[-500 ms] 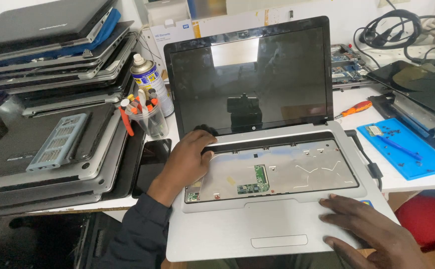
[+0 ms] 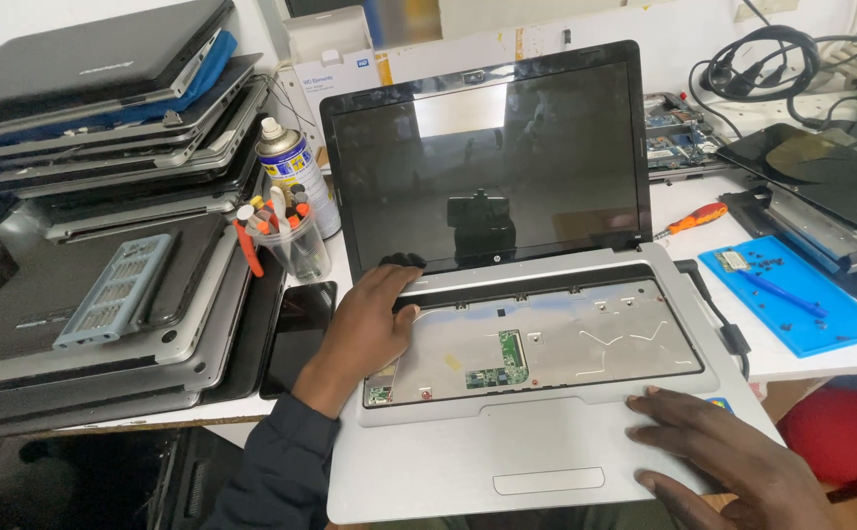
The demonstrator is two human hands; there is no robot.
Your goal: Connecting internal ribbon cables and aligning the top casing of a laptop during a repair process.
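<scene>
Open silver laptop (image 2: 546, 412) sits mid-surface with its keyboard removed, bare metal tray and small green circuit board (image 2: 500, 359) exposed, dark screen upright behind. Left hand (image 2: 369, 329) rests on the tray's upper-left corner near the hinge, fingers (image 2: 401, 263) curled over the strip under the screen, not clamped on anything; right hand (image 2: 723, 456) lies flat on the right palm rest, fingers spread open, holding nothing. Stack of closed laptops (image 2: 104, 196) at left, spray can (image 2: 291, 167) and cup of tools (image 2: 286, 240) beside it, black phone (image 2: 301, 334) near the left wrist, blue mat (image 2: 791, 299) and orange screwdriver (image 2: 693, 218) at right.
</scene>
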